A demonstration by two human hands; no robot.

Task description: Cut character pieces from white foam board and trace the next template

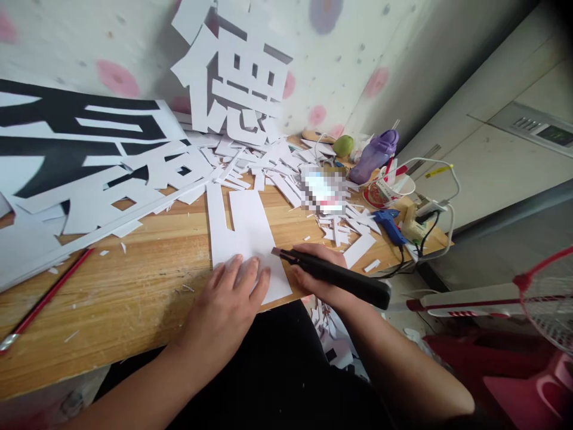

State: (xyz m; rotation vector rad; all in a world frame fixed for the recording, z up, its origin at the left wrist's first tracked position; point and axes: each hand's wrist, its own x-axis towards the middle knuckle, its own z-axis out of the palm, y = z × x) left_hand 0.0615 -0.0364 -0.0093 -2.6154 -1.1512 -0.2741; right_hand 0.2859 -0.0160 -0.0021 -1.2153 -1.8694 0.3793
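On the wooden table, a white foam-board piece (249, 224) with a narrow slot cut in from its far edge lies near the front. My left hand (237, 283) rests on its near part, fingers stretched out and pressing flat. A black-handled utility knife (340, 275) is gripped in my right hand (324, 263), at the board's right edge. Its short blade points left, over or against the board near that edge; whether it touches cannot be told.
Cut white scraps (277, 161) are heaped behind. A large white cut-out character (246, 77) leans on the wall. A red pencil (49, 292) lies left. At right are a blurred phone (323, 188), a purple bottle (375, 156), a paper cup (385, 194) and a blue glue gun (389, 226).
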